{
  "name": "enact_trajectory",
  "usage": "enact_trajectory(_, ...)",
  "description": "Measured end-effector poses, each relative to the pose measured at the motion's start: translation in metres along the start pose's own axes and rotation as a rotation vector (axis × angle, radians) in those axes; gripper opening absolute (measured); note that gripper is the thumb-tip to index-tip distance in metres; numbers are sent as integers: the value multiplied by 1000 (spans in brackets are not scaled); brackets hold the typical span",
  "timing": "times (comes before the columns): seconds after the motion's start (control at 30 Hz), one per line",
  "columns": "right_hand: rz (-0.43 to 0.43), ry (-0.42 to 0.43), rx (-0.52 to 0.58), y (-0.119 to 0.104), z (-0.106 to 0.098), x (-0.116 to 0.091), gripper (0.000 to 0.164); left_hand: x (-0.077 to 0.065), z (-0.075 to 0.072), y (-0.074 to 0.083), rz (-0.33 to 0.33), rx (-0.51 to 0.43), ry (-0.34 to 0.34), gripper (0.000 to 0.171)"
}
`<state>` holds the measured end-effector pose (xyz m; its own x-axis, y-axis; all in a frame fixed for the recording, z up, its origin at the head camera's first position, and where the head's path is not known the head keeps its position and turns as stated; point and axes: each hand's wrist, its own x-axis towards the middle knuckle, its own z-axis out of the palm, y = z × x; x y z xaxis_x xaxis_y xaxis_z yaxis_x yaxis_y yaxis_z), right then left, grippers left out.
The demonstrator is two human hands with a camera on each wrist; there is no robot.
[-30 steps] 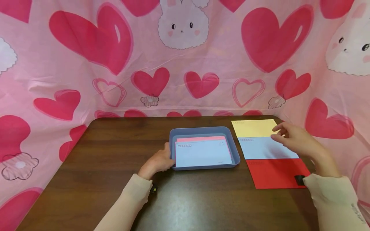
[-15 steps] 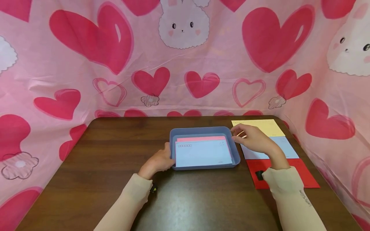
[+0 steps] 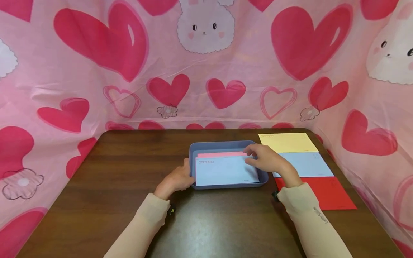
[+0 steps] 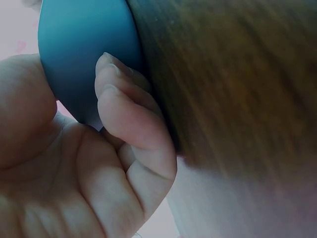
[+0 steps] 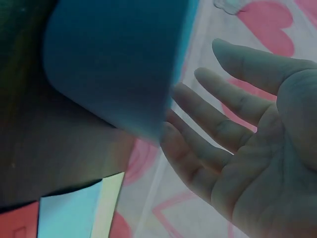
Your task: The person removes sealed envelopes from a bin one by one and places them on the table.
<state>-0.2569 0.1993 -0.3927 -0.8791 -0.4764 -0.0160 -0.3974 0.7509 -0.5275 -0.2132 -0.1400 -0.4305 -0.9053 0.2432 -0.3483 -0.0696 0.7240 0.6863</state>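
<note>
A blue-grey tray (image 3: 222,145) stands on the wooden table, holding a light blue envelope (image 3: 226,170) on top of a pink envelope (image 3: 222,154). My left hand (image 3: 177,179) grips the tray's left wall; in the left wrist view its fingers (image 4: 133,119) curl against the outside, thumb over the rim. Over the tray's right side is my right hand (image 3: 266,157), fingers loosely bent and holding nothing. In the right wrist view its fingers (image 5: 213,119) are spread beside the tray's wall (image 5: 114,64).
Right of the tray, a yellow envelope (image 3: 290,141), a second light blue envelope (image 3: 306,164) and a red envelope (image 3: 329,193) lie in a column. The right forearm partly covers them. A pink heart-patterned cloth (image 3: 145,64) hangs behind and beside the table (image 3: 129,157).
My right hand has moved left, from above the yellow and blue envelopes to over the tray's right side. The left hand has stayed on the tray.
</note>
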Motion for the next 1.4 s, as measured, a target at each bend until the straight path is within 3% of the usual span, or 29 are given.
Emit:
enact_trajectory(0.47,-14,-44,-111,0,12,4,43,-1,-1,-1,4,7,2,77)
enact_trajectory(0.9,-14,-10,-107,4,13,6,37,-1,-1,0,6,1,1,77)
enact_trajectory(1.23,21,33,-34,5,12,7,30,-1,-1,0,6,-1,-1,77)
enact_trajectory(1.4,49,51,75,6,9,5,34,-1,-1,0,6,11,4,76)
